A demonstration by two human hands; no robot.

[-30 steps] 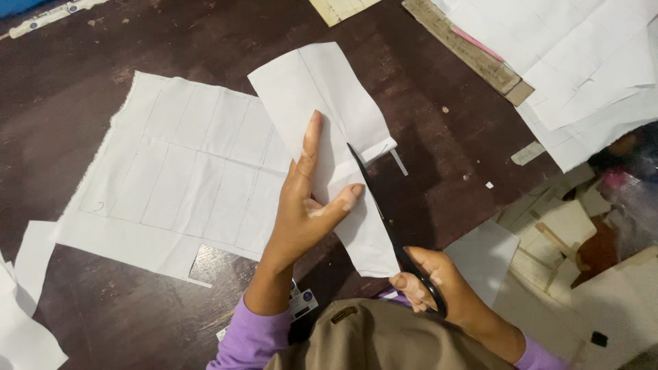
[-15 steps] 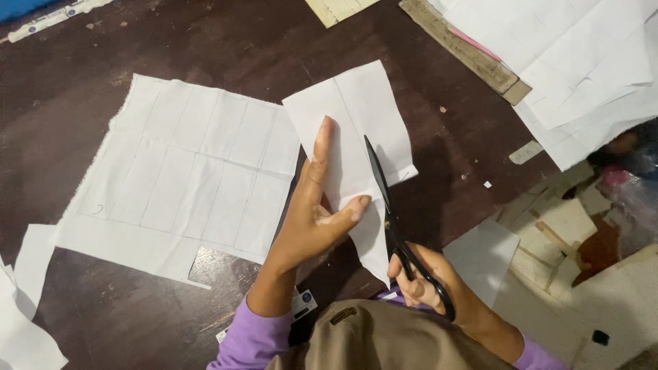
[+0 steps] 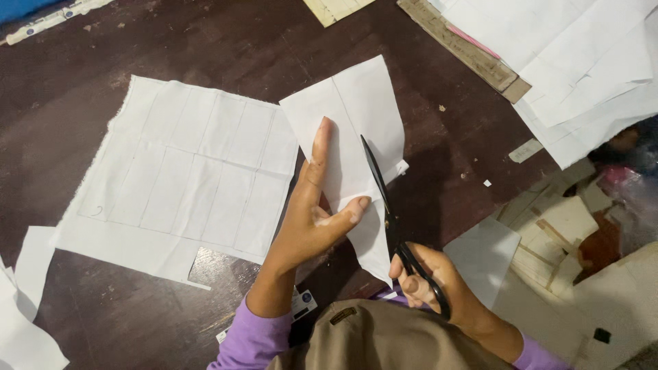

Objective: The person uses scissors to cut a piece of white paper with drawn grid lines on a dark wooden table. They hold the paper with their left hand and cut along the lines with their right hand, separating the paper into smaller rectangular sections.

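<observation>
Mid-cut: left hand [image 3: 312,219] is pinching the paper piece [image 3: 353,137] above the counter [image 3: 205,41]; right hand [image 3: 428,281], closed through the scissors [image 3: 384,205] handles, is cutting along its right edge. Next likely calls for steady feeding.

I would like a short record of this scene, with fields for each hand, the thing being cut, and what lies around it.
left hand: holds a white cut piece of fabric or paper, thumb on top
right hand: grips black scissors, blades at the piece's right edge
surface: dark wooden table
to the left: large white ruled sheet, lying flat
upper right: stack of white sheets and a wooden ruler
sleeves: purple
</observation>
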